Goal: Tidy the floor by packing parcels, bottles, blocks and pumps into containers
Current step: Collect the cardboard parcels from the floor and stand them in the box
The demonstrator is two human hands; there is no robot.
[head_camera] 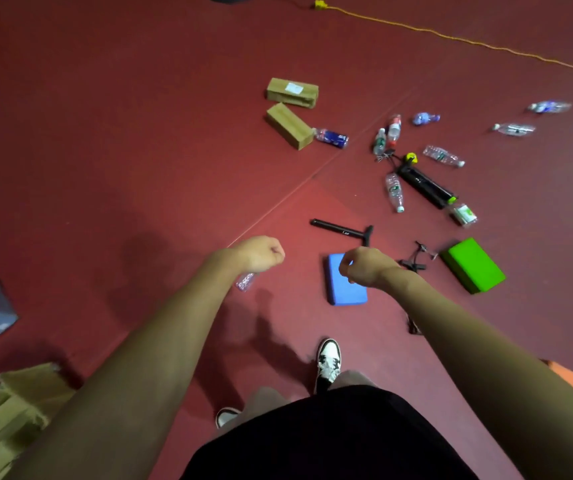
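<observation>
Standing over the mess now, both arms out in front. The left hand is balled into a fist, fingers tucked under. A small clear bottle peeks out just below the wrist, too blurred to tell whether the fist has it or it lies on the red floor.

The right hand hangs over the far end of the blue block, fingers curled with a gap at the thumb and nothing visible inside. I'd judge it high in the air (the person is upright, one shoe planted just near of the block), so no contact.

The blue block looks like the next pick: it's the nearest loose thing and lies flat. The green block sits to its right, with a small foot pump between them and a black T-handle pump just beyond.

Farther right, a black-and-yellow pump lies among scattered bottles. Two brown parcels rest far centre, and a blue-label bottle touches the nearer one's end.

The open cardboard box waits near left, handy for a drop. Plenty left to pack, by the look of it. A yellow cable runs along the far right, out of play.
</observation>
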